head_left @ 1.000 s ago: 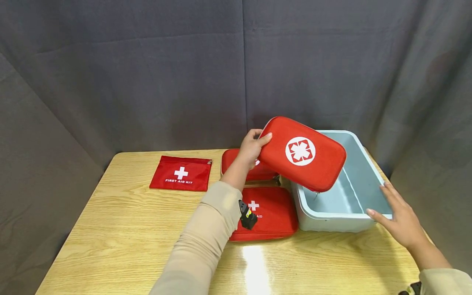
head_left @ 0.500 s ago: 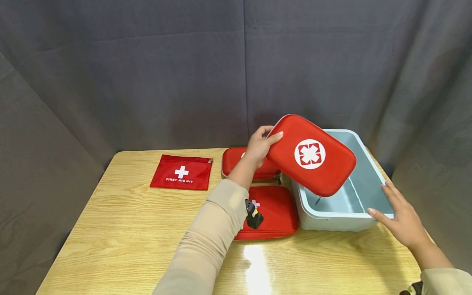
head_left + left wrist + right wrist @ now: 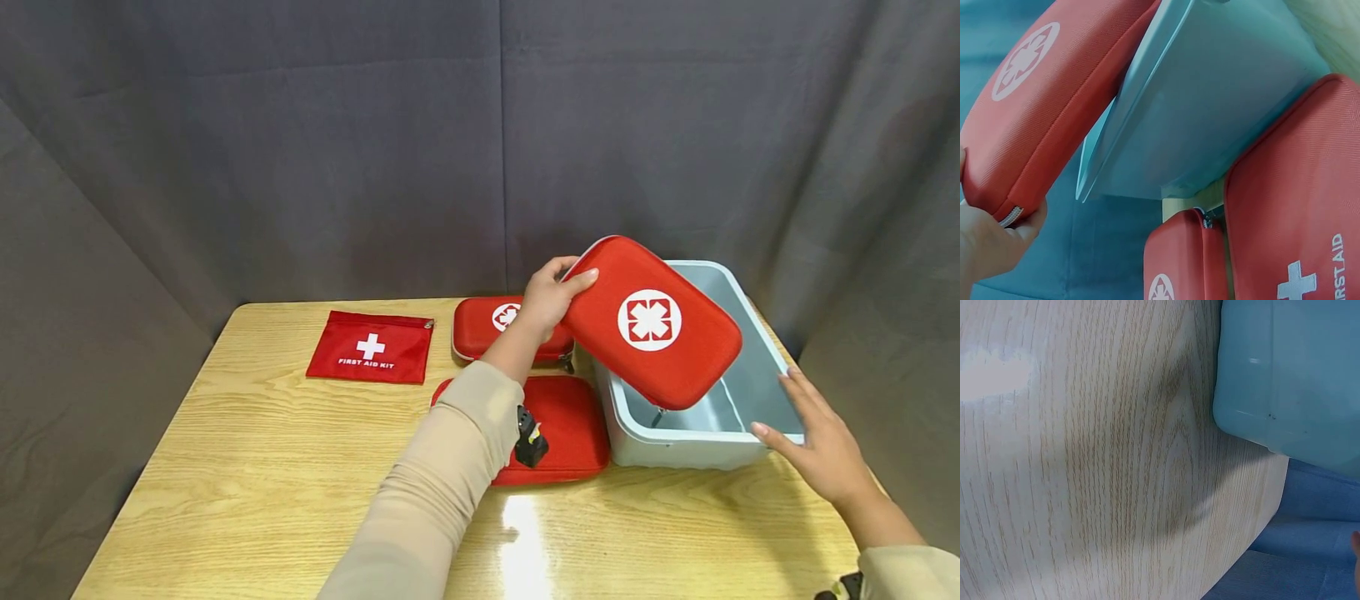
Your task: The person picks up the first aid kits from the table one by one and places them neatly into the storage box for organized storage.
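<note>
My left hand (image 3: 549, 297) grips a hard red first aid case (image 3: 701, 362) by its left end, thumb on top and fingers beneath. The case is tilted above the opening of a pale blue-grey bin (image 3: 667, 454), whose inside is partly hidden. In the left wrist view, the zipper end of that case (image 3: 1041, 134) sits in my fingers (image 3: 1025, 228). My right hand (image 3: 828, 462) is at the bin's near right corner, fingers spread, thumb by the front rim. Only a sliver of a finger (image 3: 1357, 556) shows in the right wrist view.
A smaller red case (image 3: 480, 329) and a larger red first aid case (image 3: 570, 433) lie left of the bin. Farther left lies a flat red zip pouch (image 3: 367, 350). Grey curtains (image 3: 360, 167) enclose the wooden table (image 3: 262, 483).
My left hand has carried the red case rightward and slightly down over the bin, uncovering more of the smaller case. My right hand stays at the bin's corner.
</note>
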The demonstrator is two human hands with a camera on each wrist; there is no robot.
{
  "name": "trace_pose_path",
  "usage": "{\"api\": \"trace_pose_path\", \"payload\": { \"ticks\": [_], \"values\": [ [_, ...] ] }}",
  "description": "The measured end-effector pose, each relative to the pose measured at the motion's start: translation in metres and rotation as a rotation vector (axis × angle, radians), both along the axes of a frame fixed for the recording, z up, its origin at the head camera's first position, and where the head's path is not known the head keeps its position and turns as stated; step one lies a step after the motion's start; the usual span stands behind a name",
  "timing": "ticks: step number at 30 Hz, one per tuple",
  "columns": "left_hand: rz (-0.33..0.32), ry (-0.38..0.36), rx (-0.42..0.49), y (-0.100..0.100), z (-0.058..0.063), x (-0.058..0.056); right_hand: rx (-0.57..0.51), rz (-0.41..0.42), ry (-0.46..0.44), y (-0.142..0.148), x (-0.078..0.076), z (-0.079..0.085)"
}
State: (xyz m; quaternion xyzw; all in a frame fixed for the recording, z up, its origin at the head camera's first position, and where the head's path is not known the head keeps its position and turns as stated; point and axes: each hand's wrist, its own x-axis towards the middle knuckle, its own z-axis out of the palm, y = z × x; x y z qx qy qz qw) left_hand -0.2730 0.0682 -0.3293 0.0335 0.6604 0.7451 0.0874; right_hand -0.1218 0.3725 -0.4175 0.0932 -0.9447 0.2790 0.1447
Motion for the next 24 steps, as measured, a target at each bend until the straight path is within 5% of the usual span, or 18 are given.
{"api": "trace_pose_path", "payload": {
  "ticks": [17,24],
  "values": [
    [-0.049,0.027,-0.117,0.027,-0.003,0.006,0.014,-0.014,-0.020,0.001,0.000,0.002],
    [-0.052,0.101,-0.226,0.033,-0.002,0.004,0.012,-0.013,-0.014,0.000,0.000,0.002]
  ]
}}
